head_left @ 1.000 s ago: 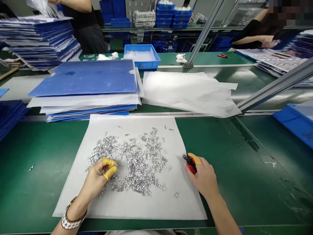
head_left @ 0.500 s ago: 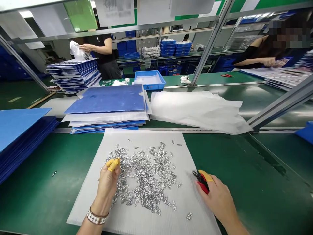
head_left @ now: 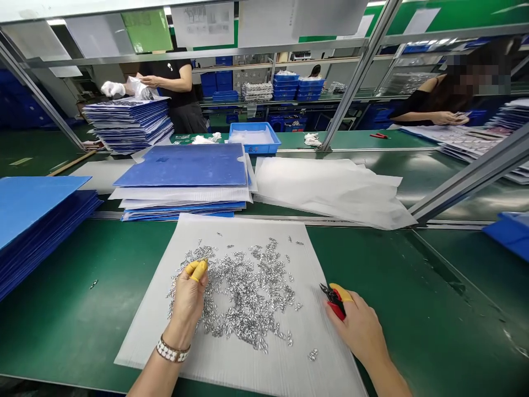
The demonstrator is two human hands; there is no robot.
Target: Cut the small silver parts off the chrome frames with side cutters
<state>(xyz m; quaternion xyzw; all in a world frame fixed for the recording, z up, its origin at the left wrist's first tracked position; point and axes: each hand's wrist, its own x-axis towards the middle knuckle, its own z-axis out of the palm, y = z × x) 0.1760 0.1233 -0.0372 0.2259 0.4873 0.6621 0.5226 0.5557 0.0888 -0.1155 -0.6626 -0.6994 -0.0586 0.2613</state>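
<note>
Many small silvery metal links (head_left: 243,286) lie heaped on a white sheet (head_left: 165,309). Over the heap's left side, my left hand (head_left: 190,295) is closed, thumb and finger pinched together in yellow finger cots. What the pinch holds, if anything, is too small to make out. My right hand (head_left: 357,322), with a yellow cot on one finger, is wrapped round small red-handled pliers (head_left: 335,300) at the sheet's right edge. Their dark jaws point left toward the heap. A few loose links (head_left: 313,354) rest apart, near the sheet's lower right.
Blue boards (head_left: 182,165) with white sheets between them are stacked behind the work sheet. More boards (head_left: 37,215) stand at left, and white sheets (head_left: 322,187) lie at right. A blue tray (head_left: 254,139) sits farther back. Two co-workers handle items across the bench.
The camera view has shifted slightly. My left hand is slightly higher and farther right, still pinched; my right hand with the pliers is a little farther left. The co-workers' hands have moved.
</note>
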